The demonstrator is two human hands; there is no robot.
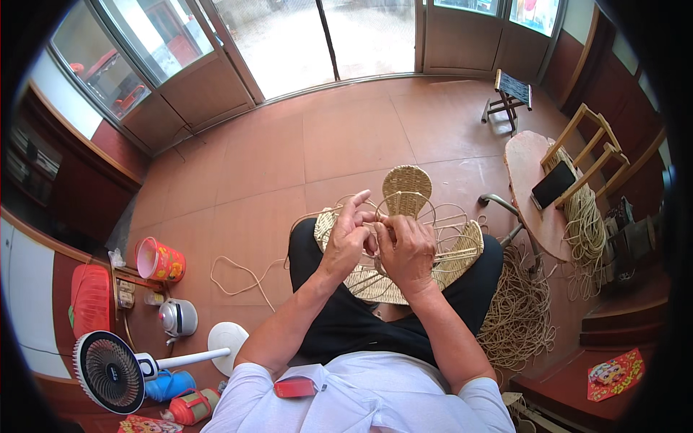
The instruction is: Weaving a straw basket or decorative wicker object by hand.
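Across my lap lies a woven straw-coloured piece (pixel 375 286) on a frame of thin bent rods, with bare loops in its middle and an oval woven part (pixel 408 189) at its far end. My left hand (pixel 348 238) is over its middle, index finger raised and the other fingers curled around a thin tan cord (pixel 315 214). Beside it, my right hand (pixel 410 249) is closed, thumb and fingertips pinched at the cord near the rod loops. Fingers partly hide the exact pinch point. The cord runs left over my knee toward the floor.
At right, a big heap of loose cord (pixel 516 314) lies by a board-topped stand (pixel 527 187) holding a black phone (pixel 554 185). Farther off is a folding stool (pixel 511 94). On the left are a standing fan (pixel 110 372), a kettle (pixel 177 317) and a red bucket (pixel 160 260).
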